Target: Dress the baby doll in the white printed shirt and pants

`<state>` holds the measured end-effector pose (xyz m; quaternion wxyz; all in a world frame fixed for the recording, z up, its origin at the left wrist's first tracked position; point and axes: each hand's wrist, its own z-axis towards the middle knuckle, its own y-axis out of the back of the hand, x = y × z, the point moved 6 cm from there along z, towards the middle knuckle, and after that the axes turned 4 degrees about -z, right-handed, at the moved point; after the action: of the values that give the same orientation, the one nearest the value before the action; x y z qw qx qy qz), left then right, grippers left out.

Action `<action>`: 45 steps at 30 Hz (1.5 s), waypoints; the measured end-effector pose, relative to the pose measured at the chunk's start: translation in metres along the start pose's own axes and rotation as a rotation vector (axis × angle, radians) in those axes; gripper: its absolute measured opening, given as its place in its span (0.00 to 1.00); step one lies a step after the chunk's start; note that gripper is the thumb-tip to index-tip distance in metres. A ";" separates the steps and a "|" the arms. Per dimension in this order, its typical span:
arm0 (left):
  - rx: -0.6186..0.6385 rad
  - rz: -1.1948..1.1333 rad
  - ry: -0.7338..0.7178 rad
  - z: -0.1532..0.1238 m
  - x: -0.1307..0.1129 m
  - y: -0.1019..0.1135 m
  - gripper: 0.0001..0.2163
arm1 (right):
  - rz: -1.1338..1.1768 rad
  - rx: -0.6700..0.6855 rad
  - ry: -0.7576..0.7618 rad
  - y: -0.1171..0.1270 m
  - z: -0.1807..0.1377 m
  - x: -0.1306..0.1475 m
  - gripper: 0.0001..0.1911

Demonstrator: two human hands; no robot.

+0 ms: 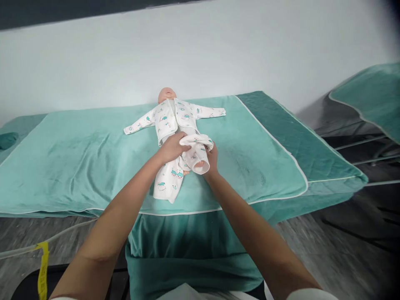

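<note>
A baby doll (167,94) lies on its back on the green bed cover, head toward the wall. It wears a white printed jacket (186,115), open down the front, its sleeves spread to both sides. White printed baby pants (170,181) are around its lower legs, with one leg of the pants lying flat toward me. My left hand (172,146) grips the bunched upper edge of the pants between thumb and fingers. On the other side, my right hand (212,157) holds the same bunched cloth around the doll's leg, its fingers partly hidden. A foot shows inside the cuff.
The padded bed (78,166) has a light green cover with white piping over a darker one. A white wall (200,50) stands behind it. At right is another green-covered piece of furniture (371,96) with metal bars. A yellow strap (43,271) hangs at lower left.
</note>
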<state>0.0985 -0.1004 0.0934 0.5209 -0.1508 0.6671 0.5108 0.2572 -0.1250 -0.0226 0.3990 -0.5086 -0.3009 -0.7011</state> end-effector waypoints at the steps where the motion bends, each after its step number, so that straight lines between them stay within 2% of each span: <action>1: -0.040 0.016 -0.022 0.002 0.001 0.001 0.10 | 0.001 -0.019 -0.020 0.000 0.004 0.000 0.09; 6: -0.272 0.068 -0.083 0.013 0.007 0.011 0.07 | -0.036 -0.014 -0.063 -0.005 0.024 0.015 0.11; 9: -0.341 0.056 -0.099 0.019 0.011 0.015 0.07 | -0.091 0.027 -0.030 -0.008 0.037 0.025 0.09; 12: -0.305 -0.082 -0.084 0.020 0.018 0.021 0.07 | -0.102 0.060 -0.013 -0.009 0.044 0.026 0.09; 15: -0.182 -0.358 -0.015 0.015 0.033 0.025 0.12 | -0.087 0.137 0.027 -0.006 0.045 0.028 0.10; 18: -0.138 -0.660 0.070 0.009 0.055 0.026 0.16 | -0.096 0.336 0.156 -0.006 0.048 0.046 0.14; 21: -0.210 -0.867 0.074 0.006 0.073 0.025 0.16 | -0.178 0.684 0.260 -0.020 0.056 0.077 0.15; 23: -0.248 -0.897 0.046 0.006 0.079 0.024 0.15 | -0.283 0.897 0.256 -0.038 0.062 0.094 0.15; 27: -0.308 -0.846 0.028 0.006 0.085 0.025 0.16 | -0.340 1.101 0.173 -0.082 0.061 0.106 0.15; 29: -0.367 -0.823 0.028 0.005 0.089 0.027 0.18 | -0.335 1.120 0.125 -0.098 0.054 0.100 0.16; 31: -0.406 -0.799 0.023 0.004 0.091 0.029 0.19 | -0.354 1.081 0.074 -0.103 0.050 0.089 0.17; 36: -0.406 -0.727 0.037 0.000 0.088 0.026 0.22 | -0.208 1.003 0.024 -0.094 0.049 0.082 0.11; 39: -0.392 -0.729 0.060 -0.002 0.086 0.025 0.24 | -0.092 0.975 -0.004 -0.088 0.051 0.085 0.13; 45: -0.309 -0.695 0.030 0.000 0.082 0.027 0.21 | 0.019 0.922 -0.173 -0.081 0.056 0.076 0.13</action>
<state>0.0449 -0.0618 0.0374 0.6242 -0.4522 0.4991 0.3960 0.2014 -0.0571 0.0651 0.5632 -0.3375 -0.6084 -0.4458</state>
